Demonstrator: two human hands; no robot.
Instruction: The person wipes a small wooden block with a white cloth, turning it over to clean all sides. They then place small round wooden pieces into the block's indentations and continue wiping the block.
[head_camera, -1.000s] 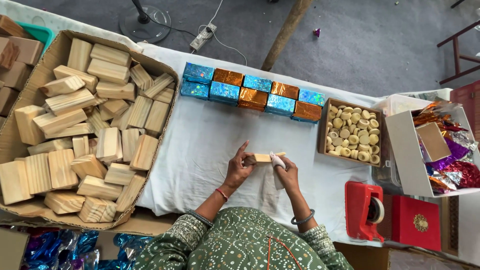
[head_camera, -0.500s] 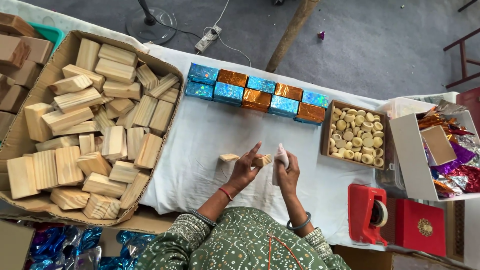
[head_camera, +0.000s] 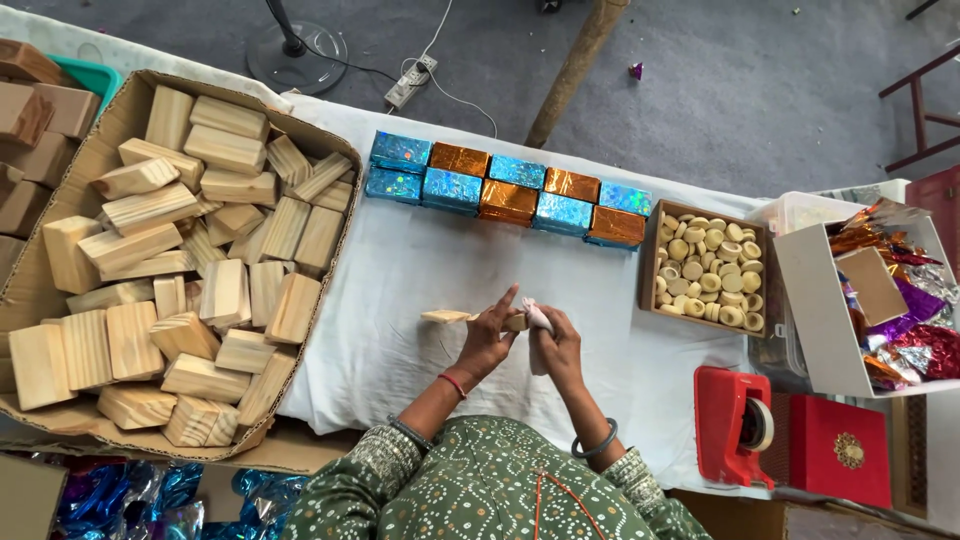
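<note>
Change: since half a second ago both hands are lifting slightly nearer the body, and the white rag is now bunching over the right end of the piece instead of trailing down beside it.
Left hand (head_camera: 487, 340): grasping the small pale wooden block (head_camera: 447, 317) with thumb and curled fingers, forefinger pointing up.
Right hand (head_camera: 556, 345): clenching around the crumpled white cloth (head_camera: 537, 318), pressing it against the block's right end.
Block's place: held just above the white table cover (head_camera: 400, 300), between the two hands, its left end sticking out free.
Step in hand: judging by the grip, wiping or rubbing the wood clean is under way.
Next move: probably calling for turning the block so that the unrubbed left end meets the cloth.
Materials: rough-sawn pine blocks are filling the large cardboard box (head_camera: 150, 250) to the left; glossy blue and copper foil-wrapped bricks (head_camera: 500, 188) are lining the far edge; cream round discs are sitting in a small brown tray (head_camera: 709, 268); a red tape dispenser (head_camera: 735, 425) is lying at the right.
</note>
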